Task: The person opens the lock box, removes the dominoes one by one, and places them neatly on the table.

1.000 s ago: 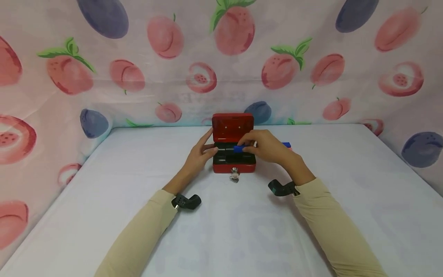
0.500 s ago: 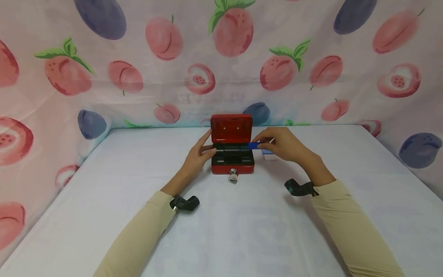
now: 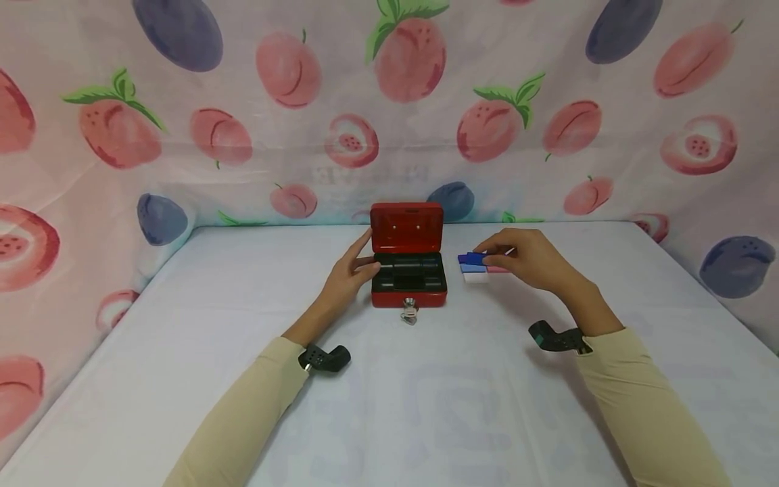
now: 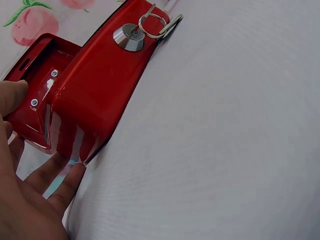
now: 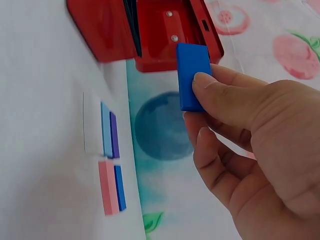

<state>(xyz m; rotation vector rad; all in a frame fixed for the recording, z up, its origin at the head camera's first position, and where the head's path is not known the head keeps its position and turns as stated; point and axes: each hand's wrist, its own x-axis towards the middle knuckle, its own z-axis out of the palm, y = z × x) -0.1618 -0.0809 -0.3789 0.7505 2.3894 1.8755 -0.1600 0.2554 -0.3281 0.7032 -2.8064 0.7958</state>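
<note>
A small red cash box [image 3: 398,299] with a black tray [image 3: 398,262] stands with its lid [image 3: 406,228] raised. My left hand [image 3: 345,277] rests against its left side. One finger reaches up to the lid's edge and the thumb touches the near part. In the left wrist view, the fingers lie along the side wall of the box [image 4: 95,95]. To the right of the box, my right hand [image 3: 538,262] pinches a blue rectangular block [image 3: 477,259] between thumb and fingers. That blue block [image 5: 190,60] is held above the table in the right wrist view.
Below the held block lie a white block [image 5: 93,132], a light blue one [image 5: 106,131], a purple one [image 5: 115,135], a pink one [image 5: 107,187] and another blue one [image 5: 120,187]. Keys [image 3: 410,314] hang from the box's front lock. A fruit-print cloth [image 3: 414,155] backs the table.
My right hand has moved right with the blue block, from over the box's tray to above the other blocks. My left hand stays at the box.
</note>
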